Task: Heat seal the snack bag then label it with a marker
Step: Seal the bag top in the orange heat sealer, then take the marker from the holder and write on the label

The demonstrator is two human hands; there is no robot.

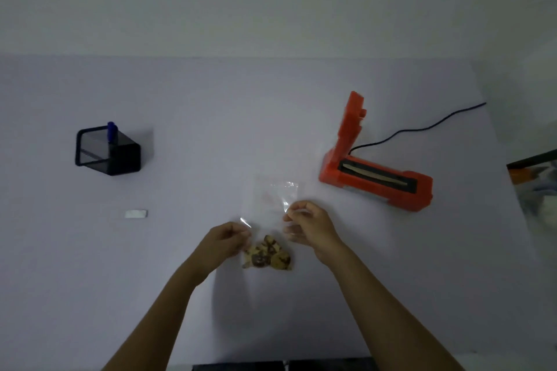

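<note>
A clear snack bag [269,214] with brown snacks [268,256] at its near end lies on the white table [211,129] in front of me. My left hand [224,238] pinches the bag's left edge. My right hand [307,226] pinches its right edge, a little farther up. The bag's open end points away from me. An orange heat sealer [376,169] stands to the right with its arm raised. A blue marker [111,131] stands in a black mesh holder [107,150] at the far left.
A dark cable [422,129] runs from the sealer to the table's right edge. A small white label [136,214] lies left of the bag. Cluttered items [536,184] sit beyond the right table edge.
</note>
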